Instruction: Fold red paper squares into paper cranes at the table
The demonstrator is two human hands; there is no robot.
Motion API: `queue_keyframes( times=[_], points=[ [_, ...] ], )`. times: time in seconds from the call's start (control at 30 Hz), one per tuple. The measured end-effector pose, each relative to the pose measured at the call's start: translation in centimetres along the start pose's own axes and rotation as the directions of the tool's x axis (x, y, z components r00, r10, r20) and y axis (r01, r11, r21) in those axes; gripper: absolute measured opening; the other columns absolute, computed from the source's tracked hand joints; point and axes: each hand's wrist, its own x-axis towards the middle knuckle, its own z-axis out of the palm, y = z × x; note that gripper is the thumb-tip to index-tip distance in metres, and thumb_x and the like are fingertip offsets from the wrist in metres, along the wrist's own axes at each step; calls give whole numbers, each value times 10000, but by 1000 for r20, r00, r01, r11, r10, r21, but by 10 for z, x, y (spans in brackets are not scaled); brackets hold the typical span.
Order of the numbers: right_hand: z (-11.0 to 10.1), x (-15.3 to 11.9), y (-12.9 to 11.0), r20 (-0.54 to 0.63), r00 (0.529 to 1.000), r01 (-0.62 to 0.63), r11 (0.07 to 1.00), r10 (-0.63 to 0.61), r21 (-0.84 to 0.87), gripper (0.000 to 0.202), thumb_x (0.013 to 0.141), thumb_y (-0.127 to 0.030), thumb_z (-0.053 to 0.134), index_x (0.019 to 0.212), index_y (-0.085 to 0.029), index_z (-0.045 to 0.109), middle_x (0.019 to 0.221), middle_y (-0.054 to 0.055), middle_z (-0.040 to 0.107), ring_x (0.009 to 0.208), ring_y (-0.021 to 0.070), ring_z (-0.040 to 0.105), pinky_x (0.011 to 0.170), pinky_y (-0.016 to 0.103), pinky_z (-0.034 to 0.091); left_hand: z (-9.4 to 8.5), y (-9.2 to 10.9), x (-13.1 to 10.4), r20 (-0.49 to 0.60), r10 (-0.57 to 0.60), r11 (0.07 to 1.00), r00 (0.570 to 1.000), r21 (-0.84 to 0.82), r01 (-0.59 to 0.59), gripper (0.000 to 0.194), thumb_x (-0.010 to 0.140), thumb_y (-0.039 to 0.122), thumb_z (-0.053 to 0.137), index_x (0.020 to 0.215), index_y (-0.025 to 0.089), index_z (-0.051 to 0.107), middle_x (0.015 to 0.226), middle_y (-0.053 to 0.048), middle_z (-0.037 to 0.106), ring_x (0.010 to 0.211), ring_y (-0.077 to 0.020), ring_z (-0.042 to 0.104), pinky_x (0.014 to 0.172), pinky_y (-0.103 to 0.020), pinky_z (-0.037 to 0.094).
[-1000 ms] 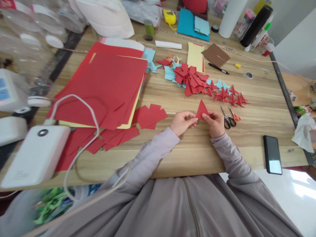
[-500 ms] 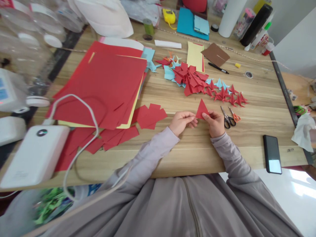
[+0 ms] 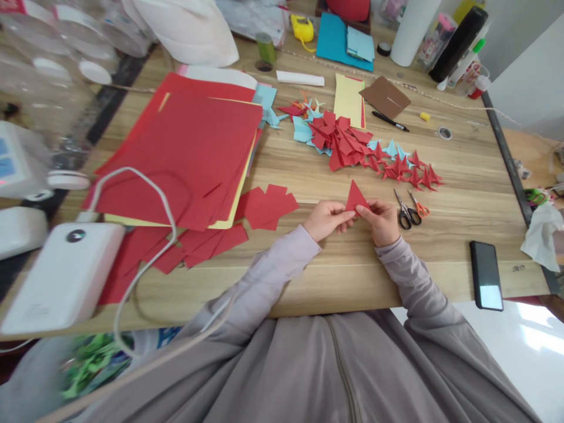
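Note:
Between my two hands is a folded red paper triangle (image 3: 355,196), its tip pointing away from me. My left hand (image 3: 326,219) pinches its lower left corner with thumb and fingers. At the lower right edge, my right hand (image 3: 382,221) grips it, thumb on top and fingers behind. Small cut red paper pieces (image 3: 269,207) lie to the left of my left hand. Beyond the hands, a heap of folded red paper pieces (image 3: 339,141) runs into a row of small red paper cranes (image 3: 399,169) with some light blue ones.
Black-handled scissors (image 3: 409,216) and orange-handled scissors (image 3: 420,207) lie right of my right hand. Large red sheets (image 3: 189,147) cover the table's left, near a white power bank (image 3: 66,276) with a looping cable. A phone (image 3: 486,275) rests near the right front edge.
The red triangle has shifted slightly left and toward me. My left hand has closed onto its left corner, its thumb now on the paper; my right hand still holds it.

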Motion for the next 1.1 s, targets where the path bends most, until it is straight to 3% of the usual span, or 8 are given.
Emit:
queue_keyframes(
  times=[0.33,0.53,0.7,1.1],
  points=[
    [-1,0,1,20,1000,-11,999,12,-47,242,597,-373,770,702,-180,668,653,-9,661,584,112,577,597,255,473,3,0,-2,-74,59,987,996,155,-47,260,739,305,627,562,118,592,395,18,501,335,-60,419,368,-191,329],
    [1,-1,-5,91,988,-116,989,125,-93,263,637,-402,738,629,-159,638,539,-28,586,478,73,488,490,218,404,2,0,-3,-137,97,979,986,191,-70,238,747,265,591,555,125,585,401,22,495,339,-54,412,362,-181,316],
    [0,-1,-6,103,979,-163,980,174,-111,298,611,-419,750,622,-145,631,544,-13,605,464,78,509,470,216,411,2,-1,-3,-156,123,973,980,215,-88,245,737,280,591,542,132,581,401,22,496,338,-57,408,369,-188,314],
    [5,-3,-4,-25,980,-197,980,197,-2,265,553,-365,791,584,-155,633,508,-20,605,438,73,492,438,210,396,3,-2,-2,-195,139,980,971,169,-106,251,729,304,593,549,130,601,397,15,497,347,-65,422,371,-192,330]
  ],
)
